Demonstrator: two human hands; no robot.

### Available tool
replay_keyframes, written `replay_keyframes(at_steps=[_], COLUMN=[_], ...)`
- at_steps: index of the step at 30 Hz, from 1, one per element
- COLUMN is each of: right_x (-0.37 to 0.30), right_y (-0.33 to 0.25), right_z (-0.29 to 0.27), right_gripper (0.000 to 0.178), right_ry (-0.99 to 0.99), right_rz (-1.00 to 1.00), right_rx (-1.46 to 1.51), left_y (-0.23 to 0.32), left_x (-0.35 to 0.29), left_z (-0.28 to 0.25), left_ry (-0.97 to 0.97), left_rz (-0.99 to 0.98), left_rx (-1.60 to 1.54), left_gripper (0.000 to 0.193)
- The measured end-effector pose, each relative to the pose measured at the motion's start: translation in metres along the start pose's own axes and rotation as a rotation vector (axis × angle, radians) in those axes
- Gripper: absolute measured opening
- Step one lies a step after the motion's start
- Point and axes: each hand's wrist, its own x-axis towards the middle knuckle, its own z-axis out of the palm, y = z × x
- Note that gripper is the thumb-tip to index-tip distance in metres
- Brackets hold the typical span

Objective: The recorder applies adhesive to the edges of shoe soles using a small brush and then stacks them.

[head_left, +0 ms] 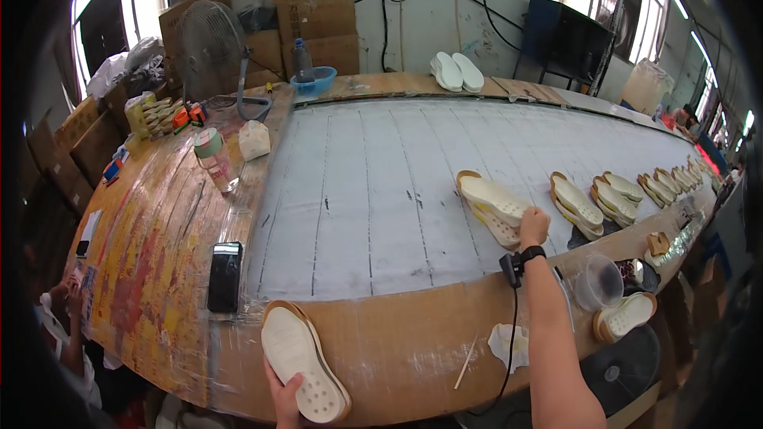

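In my left hand [288, 394], low in the view, is a cream shoe sole [296, 349] with a tan edge and small round holes toward its near end. My thumb lies across its face and the other fingers are hidden beneath. My right hand [534, 227] reaches out over the pale work surface. Its closed fingers grip the near end of a cream sole [486, 193], which rests on another holed sole [499, 226]. More stacked soles [576, 202] sit just to the right of that hand.
A black cable [515, 326] hangs from a small device on my right wrist. Nearby lie a clear plastic bowl [598, 281], another sole [626, 316] and a thin stick [466, 361]. To the left are a phone [225, 278], a bottle [215, 160] and a fan [211, 40]. Another person's hand [73, 298] shows far left.
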Motion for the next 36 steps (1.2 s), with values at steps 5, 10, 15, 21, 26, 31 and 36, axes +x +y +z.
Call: replay_keyframes(at_steps=[5, 10, 15, 21, 26, 31, 36], right_x=[-0.021, -0.013, -0.117, -0.277, -0.357, -0.381, -0.383], right_y=[0.022, 0.009, -0.055, -0.078, -0.059, -0.044, -0.043], right_z=[0.042, 0.053, -0.017, -0.116, -0.126, -0.122, -0.126], right_gripper=[0.044, 0.043, 0.044, 0.042, 0.042, 0.045, 0.049], right_ry=[0.102, -0.588, -1.186, -1.651, -1.892, -1.828, -1.843], right_rz=[0.050, 0.072, 0.425, 0.501, 0.651, 0.757, 0.686], right_rx=[0.093, 0.756, 0.995, 1.215, 1.140, 1.222, 1.150], left_y=[-0.001, 0.017, 0.061, 0.077, 0.062, 0.068, 0.060], left_x=[-0.002, -0.006, -0.025, -0.023, -0.024, -0.039, -0.046], left_z=[0.003, -0.013, 0.007, 0.085, 0.099, 0.100, 0.093], left_ry=[0.007, 0.113, -0.072, -0.365, -0.416, -0.342, -0.370], left_rz=[0.042, 0.242, 0.257, 0.004, 0.034, 0.072, 0.133], left_rx=[0.129, 1.066, 0.973, -0.044, -0.274, -0.172, -0.121], left_gripper=[0.071, 0.069, 0.066, 0.080, 0.107, 0.109, 0.107])
